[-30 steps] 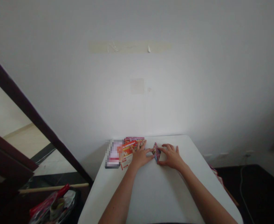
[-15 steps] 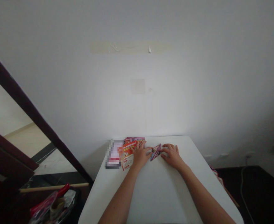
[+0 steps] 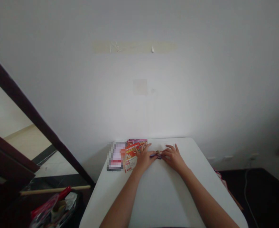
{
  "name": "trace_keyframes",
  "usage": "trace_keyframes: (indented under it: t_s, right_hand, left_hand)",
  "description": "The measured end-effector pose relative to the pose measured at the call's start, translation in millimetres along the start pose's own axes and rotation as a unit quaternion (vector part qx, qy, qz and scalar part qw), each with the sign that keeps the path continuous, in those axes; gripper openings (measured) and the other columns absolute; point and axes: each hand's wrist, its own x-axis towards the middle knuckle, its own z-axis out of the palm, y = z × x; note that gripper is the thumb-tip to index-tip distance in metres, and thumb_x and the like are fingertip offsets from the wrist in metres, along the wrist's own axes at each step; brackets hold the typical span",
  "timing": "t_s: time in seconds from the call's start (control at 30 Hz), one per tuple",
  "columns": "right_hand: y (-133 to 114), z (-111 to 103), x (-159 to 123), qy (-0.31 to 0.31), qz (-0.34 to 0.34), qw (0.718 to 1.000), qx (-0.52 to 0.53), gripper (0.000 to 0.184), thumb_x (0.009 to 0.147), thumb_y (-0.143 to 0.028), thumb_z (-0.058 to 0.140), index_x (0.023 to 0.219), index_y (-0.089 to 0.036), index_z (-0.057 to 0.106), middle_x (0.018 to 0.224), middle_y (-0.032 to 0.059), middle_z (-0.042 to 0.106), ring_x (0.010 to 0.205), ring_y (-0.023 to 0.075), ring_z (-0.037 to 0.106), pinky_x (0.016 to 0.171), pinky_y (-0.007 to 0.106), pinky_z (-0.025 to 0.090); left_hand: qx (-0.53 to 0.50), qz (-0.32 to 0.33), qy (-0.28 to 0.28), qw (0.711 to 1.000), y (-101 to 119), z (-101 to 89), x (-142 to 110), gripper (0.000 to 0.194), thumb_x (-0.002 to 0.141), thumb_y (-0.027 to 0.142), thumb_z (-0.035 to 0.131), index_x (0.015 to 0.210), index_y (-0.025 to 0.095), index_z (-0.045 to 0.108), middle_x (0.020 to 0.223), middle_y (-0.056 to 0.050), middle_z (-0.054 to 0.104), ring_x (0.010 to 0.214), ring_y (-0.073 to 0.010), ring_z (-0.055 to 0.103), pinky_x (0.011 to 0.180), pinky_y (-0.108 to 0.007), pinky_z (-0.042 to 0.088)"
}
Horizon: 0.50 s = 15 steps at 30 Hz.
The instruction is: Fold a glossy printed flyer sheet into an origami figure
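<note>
Between my two hands is a small folded printed paper (image 3: 158, 155) in purple and pink, showing as a narrow band just above the table. My left hand (image 3: 143, 159) pinches its left end between thumb and finger, the other fingers spread. The right end is in the fingertips of my right hand (image 3: 174, 158), whose other fingers stretch forward. Partly under my left hand lies a red and white printed leaflet (image 3: 130, 160). Behind it, several pink and red leaflets (image 3: 137, 140) overlap near the table's back edge.
The white table (image 3: 163, 196) stands against a pale wall (image 3: 201, 79). A pixelated flat item (image 3: 117, 156) lies at its back left. On the floor at left are a bag-lined bin (image 3: 61, 210) and a wooden stick (image 3: 56, 190). A cable (image 3: 246, 190) hangs at right.
The folded paper has turned from a slanted, wider shape to a narrow, nearly level band. My right hand has shifted slightly left, and both hands now grip its ends.
</note>
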Motion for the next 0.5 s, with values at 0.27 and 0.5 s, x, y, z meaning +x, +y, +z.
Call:
trace_keyframes:
  t_s: [0.27,0.5]
  right_hand:
    - [-1.6,3.3,-0.6,-0.001,0.009,1.000,-0.014,0.020,0.088,-0.036,0.065,0.107,-0.039,0.072,0.111,0.0017,0.070,0.131,0.0272,0.048,0.116,0.068,0.009]
    - [-4.6,7.5,1.4,-0.007,0.036,0.999,-0.008,0.018,0.087,-0.036,0.067,0.104,-0.041,0.074,0.110,0.0016,0.070,0.129,0.0280,0.048,0.115,0.068,0.009]
  left_hand:
    - [-0.034,-0.004,-0.017,0.999,-1.9,1.7,1.1,0.032,0.074,0.051,0.077,0.104,0.043,0.075,0.148,0.001,0.050,0.142,-0.0341,0.032,0.112,-0.076,-0.001]
    - [-0.041,-0.006,0.007,0.999,1.5,5.2,0.8,0.022,0.077,0.047,0.076,0.097,0.041,0.076,0.141,0.001,0.056,0.137,-0.0315,0.040,0.112,-0.076,0.000]
